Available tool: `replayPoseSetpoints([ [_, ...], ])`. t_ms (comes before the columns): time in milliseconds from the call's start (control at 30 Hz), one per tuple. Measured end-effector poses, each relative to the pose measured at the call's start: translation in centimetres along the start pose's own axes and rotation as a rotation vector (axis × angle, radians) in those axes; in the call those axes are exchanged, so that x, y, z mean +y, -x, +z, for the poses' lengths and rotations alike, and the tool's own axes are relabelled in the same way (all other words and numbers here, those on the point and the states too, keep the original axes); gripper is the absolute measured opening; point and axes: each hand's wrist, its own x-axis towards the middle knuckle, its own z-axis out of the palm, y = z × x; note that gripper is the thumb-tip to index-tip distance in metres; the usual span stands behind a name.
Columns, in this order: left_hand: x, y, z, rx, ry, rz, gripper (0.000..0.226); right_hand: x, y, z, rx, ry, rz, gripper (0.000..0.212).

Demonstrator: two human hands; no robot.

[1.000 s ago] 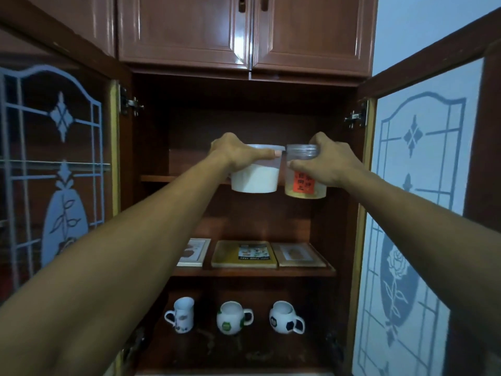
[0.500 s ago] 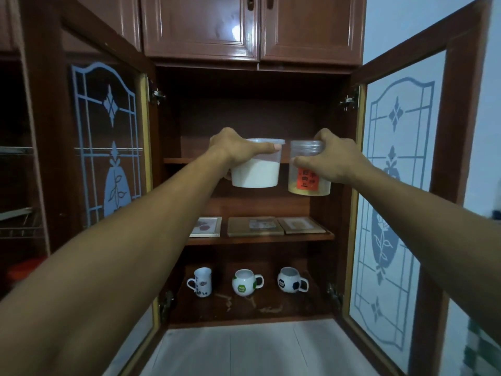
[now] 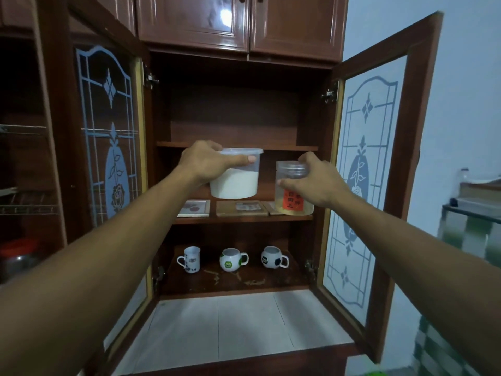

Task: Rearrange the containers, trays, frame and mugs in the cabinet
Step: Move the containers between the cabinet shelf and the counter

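- Head view: the left hand (image 3: 206,164) grips the white tub (image 3: 235,175) near its lid, holding it in the air in front of the cabinet's middle.
- At the tub's 3 o'clock, the right hand (image 3: 317,183) wraps around the clear jar (image 3: 292,196) with the orange label.
- At the tub's 6 o'clock, a white frame (image 3: 194,208) and two flat trays (image 3: 241,208) lie on the middle shelf (image 3: 244,219).
- Lower down, three mugs (image 3: 231,259) stand in a row on the bottom shelf.
- Both glass doors (image 3: 366,185) stand open.

The cabinet (image 3: 244,115) is dark wood, its upper doors (image 3: 241,23) glossy. The tub (image 3: 238,183) and jar (image 3: 291,191) look translucent plastic; the three mugs (image 3: 233,259) are shiny glazed ceramic.
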Motion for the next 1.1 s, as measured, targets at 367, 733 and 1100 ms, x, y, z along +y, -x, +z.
replayPoseSetpoints([
  [367, -2.2, 5.1, -1.9, 0.020, -0.004, -0.067, 0.099, 0.0, 4.6, 0.6, -0.066, -0.035, -0.018, 0.077],
  [733, -4.0, 9.6, -4.3, -0.037, -0.004, -0.024, 0.095, -2.8, 10.0, 1.6, -0.080, -0.058, -0.023, 0.079],
  [1100, -8.9, 14.6, -8.9, -0.069, -0.004, 0.044, 0.091, -7.1, 16.5, 4.3, -0.042, -0.072, 0.073, 0.081],
])
